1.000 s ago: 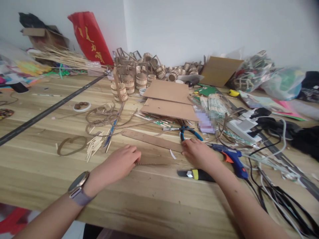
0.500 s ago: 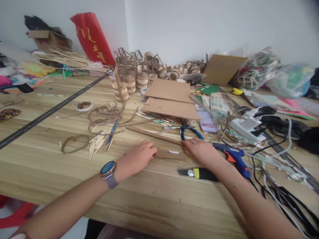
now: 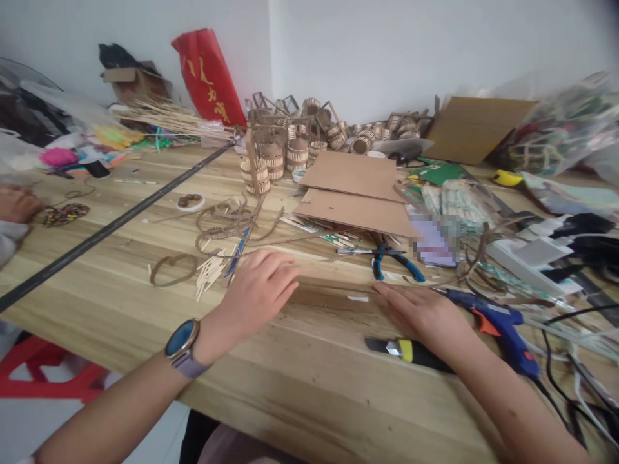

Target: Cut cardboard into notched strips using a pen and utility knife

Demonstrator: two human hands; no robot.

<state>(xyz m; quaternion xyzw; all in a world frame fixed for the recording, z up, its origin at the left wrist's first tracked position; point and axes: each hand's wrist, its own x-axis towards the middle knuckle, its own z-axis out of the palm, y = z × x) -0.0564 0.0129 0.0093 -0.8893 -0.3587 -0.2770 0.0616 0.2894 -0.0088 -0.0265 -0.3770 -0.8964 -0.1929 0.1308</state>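
A narrow brown cardboard strip (image 3: pixel 333 294), blurred, lies low over the table between my two hands. My left hand (image 3: pixel 256 290), with a watch (image 3: pixel 182 338) on its wrist, has bent fingers closed at the strip's left end; the fingertips are smeared. At the other end, the fingers of my right hand (image 3: pixel 425 314) pinch the strip, with the thumb side partly hidden. A small white scrap (image 3: pixel 358 298) shows by the strip. The utility knife (image 3: pixel 411 352), blade out, lies under my right wrist. Just beyond that hand are blue-handled pliers (image 3: pixel 399 264).
A blue glue gun (image 3: pixel 498 325) and cables lie at right. Cardboard sheets (image 3: pixel 351 209) and small wooden buckets (image 3: pixel 273 158) stand behind. Thin sticks (image 3: pixel 211 274) and a curled strip (image 3: pixel 171 270) are at left. Another person's hand (image 3: pixel 19 203) rests at the far left.
The view has swung left, so the table things sit further right. The long cardboard strip has come nearer, between my hands. My left hand has lifted and moved away from my right.
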